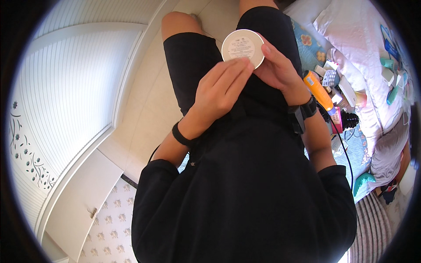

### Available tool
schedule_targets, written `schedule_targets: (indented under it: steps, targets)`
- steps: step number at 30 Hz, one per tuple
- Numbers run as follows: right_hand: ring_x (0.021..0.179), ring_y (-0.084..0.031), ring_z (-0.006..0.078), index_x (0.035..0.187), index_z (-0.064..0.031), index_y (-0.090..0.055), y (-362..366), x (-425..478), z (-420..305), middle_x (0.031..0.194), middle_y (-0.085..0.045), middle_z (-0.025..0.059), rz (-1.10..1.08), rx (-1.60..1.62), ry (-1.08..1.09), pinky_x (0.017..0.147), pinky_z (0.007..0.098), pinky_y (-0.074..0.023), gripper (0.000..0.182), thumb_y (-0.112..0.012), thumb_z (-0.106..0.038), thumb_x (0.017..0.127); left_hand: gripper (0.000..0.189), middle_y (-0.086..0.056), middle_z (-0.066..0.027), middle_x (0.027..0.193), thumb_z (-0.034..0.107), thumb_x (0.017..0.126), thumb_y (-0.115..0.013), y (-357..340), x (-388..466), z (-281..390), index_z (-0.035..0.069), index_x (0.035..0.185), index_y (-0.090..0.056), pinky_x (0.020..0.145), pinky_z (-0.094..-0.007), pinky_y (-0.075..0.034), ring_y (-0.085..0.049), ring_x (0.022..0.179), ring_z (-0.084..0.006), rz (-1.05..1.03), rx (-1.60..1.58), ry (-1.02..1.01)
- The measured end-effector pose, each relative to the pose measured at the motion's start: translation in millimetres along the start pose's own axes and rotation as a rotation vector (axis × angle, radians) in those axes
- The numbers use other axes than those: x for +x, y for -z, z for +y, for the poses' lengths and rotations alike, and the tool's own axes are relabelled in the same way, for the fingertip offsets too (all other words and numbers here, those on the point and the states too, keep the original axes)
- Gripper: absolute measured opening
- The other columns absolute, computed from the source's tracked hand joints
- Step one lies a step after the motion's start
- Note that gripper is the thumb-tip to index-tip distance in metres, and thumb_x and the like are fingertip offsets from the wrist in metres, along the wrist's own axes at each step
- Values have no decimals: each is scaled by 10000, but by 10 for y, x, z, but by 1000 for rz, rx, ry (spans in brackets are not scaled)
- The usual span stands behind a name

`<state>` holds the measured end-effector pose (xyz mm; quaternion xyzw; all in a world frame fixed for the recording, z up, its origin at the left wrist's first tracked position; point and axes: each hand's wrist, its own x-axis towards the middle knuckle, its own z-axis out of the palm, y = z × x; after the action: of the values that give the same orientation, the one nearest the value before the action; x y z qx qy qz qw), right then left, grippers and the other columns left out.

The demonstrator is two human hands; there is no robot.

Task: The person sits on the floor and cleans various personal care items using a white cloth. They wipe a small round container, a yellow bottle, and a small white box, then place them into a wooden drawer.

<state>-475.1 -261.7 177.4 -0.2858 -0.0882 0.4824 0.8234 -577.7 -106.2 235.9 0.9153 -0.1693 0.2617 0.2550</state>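
Note:
A round, flat container [241, 46] with a pale face and a white rim is held above my lap, tilted toward me. Its round label bears small printed writing. My right hand [279, 70] grips it from the right, thumb on the rim and the other fingers mostly hidden behind. My left hand [218, 88] reaches over from the lower left, its slightly blurred fingertips overlapping the lower edge of the container's face. The left thumb is hidden, so whether this hand grips or only touches cannot be made out. Black shorts [194, 62] cover my thighs below.
To my right, an orange tube [318, 90] with a purple cap, a blister pack [330, 78], a pink box [336, 120] and several small packages lie on a bed with a pale pink cover [348, 39]. A black cable [346, 154] runs there. Leftward stands a ribbed panel [88, 72] beside tiled floor [141, 85].

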Motion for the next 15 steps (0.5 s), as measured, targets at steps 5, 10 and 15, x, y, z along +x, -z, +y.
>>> schedule_targets:
  steps: [5, 10, 15]
  targets:
    - [1238, -535, 213, 1465, -105, -375, 16, 12, -17, 1361, -528, 77, -55, -3, -20, 1027, 397, -451, 608, -543, -448, 991, 300, -676, -110, 953, 47, 685, -757, 132, -16, -121, -42, 965, -694, 763, -333, -584, -680, 919, -281, 82, -91, -88]
    - [1237, -536, 217, 1459, -106, -387, -17, 12, -46, 1359, -524, 74, -63, 42, -16, 1034, 406, -455, 596, -574, -408, 981, 518, -634, -138, 1115, 95, 642, -839, 204, 175, -93, -21, 1111, -650, 864, -388, -554, -633, 1027, -332, 31, -42, 86]
    - [1233, -537, 216, 1428, -101, -417, 28, 48, 34, 1330, -548, 81, -94, 45, 9, 1016, 432, -477, 559, -626, -331, 963, 613, -580, -154, 1226, 42, 642, -828, -30, 136, -117, -3, 1215, -616, 937, -441, -493, -574, 1139, -367, -101, -23, 122]
